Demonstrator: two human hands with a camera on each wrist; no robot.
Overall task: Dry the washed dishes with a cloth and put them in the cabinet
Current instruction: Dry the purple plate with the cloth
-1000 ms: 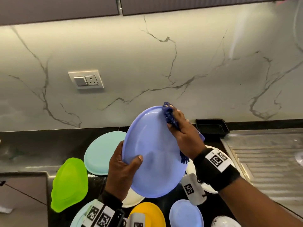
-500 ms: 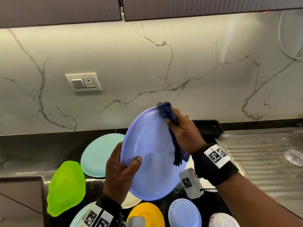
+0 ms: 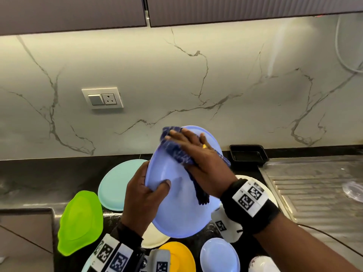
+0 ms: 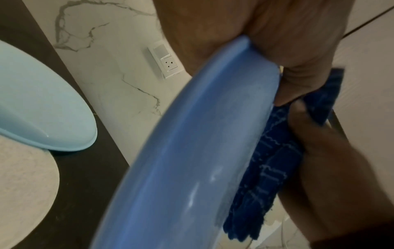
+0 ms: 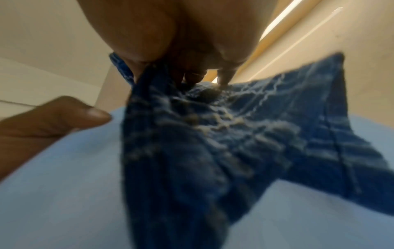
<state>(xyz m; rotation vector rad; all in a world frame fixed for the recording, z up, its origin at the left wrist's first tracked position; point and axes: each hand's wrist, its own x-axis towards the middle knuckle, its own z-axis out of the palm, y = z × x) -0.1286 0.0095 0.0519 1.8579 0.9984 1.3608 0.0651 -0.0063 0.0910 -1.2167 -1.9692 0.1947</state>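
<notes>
Nearest, low on the dark counter [image 3: 39, 177]: a yellow plate [image 3: 180, 256] and a small blue bowl [image 3: 220, 256], side by side. To the left, a green lid [image 3: 80, 222]. Half hidden under the raised dish, a white plate [image 3: 153, 238].

Held up above those, tilted on its edge: the big blue plate [image 3: 176, 213]. Left hand [image 3: 143, 195] clamped on its left rim, thumb curled over the inner face, fingers wrapped round the back. Seen from the left wrist, the same rim wedged deep into the palm.

On the upper right part of the plate: right hand [image 3: 200, 160], fingers mostly straight and spread, pressing the dark blue cloth [image 3: 176, 152] flat against the inner face. Cloth bunched under the palm, one end hanging down over the plate. From the right wrist, fingertips pushing into the folds of the cloth [image 5: 213, 143]. Blurry there.

Farther back on the left, a light green plate [image 3: 117, 183] lying on the counter. Farther right, a black tray [image 3: 248, 155] by the wall, next to the metal draining board [image 3: 314, 183]. At the very top, closed cabinet [image 3: 235, 8] doors.
</notes>
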